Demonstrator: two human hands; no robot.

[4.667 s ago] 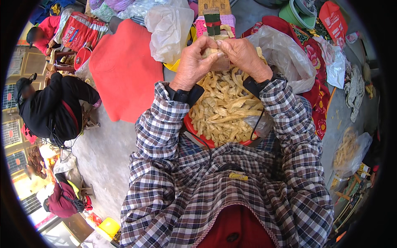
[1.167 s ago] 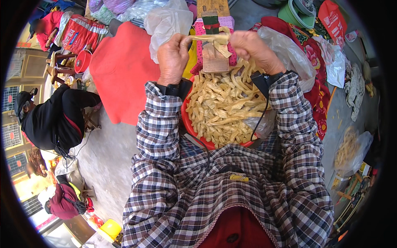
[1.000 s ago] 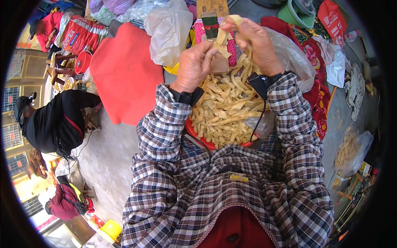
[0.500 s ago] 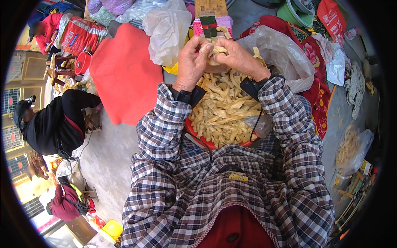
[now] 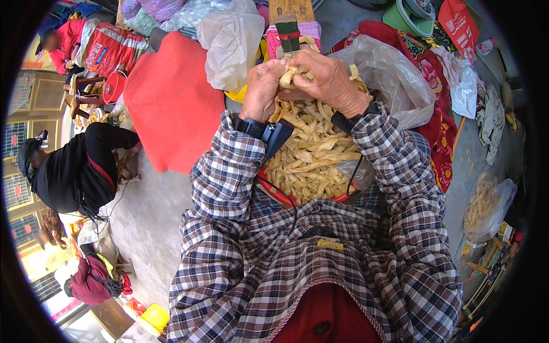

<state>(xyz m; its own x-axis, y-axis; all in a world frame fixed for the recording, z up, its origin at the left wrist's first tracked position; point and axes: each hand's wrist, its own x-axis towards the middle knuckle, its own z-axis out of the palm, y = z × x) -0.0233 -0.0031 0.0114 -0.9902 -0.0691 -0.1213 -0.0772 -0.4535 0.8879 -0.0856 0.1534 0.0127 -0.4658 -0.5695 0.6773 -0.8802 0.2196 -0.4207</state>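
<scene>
My left hand (image 5: 262, 88) and my right hand (image 5: 331, 83) meet above a heap of pale yellow strips (image 5: 309, 151). Between their fingertips is a single pale yellow strip (image 5: 287, 78), bent into a loop or knot; its exact material I cannot tell. Both hands are closed on it, thumbs and forefingers pinching. The heap fills a red basin (image 5: 275, 193) resting at my lap, its rim showing only along the near side. Just beyond my fingers, a green and red band (image 5: 287, 35) wraps a wooden board (image 5: 290, 10).
A red sheet (image 5: 174, 103) lies to the left, beside a white plastic bag (image 5: 231, 48). On the right are a clear plastic bag (image 5: 392, 80) and red flowered cloth (image 5: 443, 146). People sit at the far left, one in black (image 5: 74, 166). A green basin (image 5: 403, 20) stands far right.
My right hand has turned, its back now more over the strip, and the strip shows a rounder loop. My left hand has shifted slightly down, its wrist rolled.
</scene>
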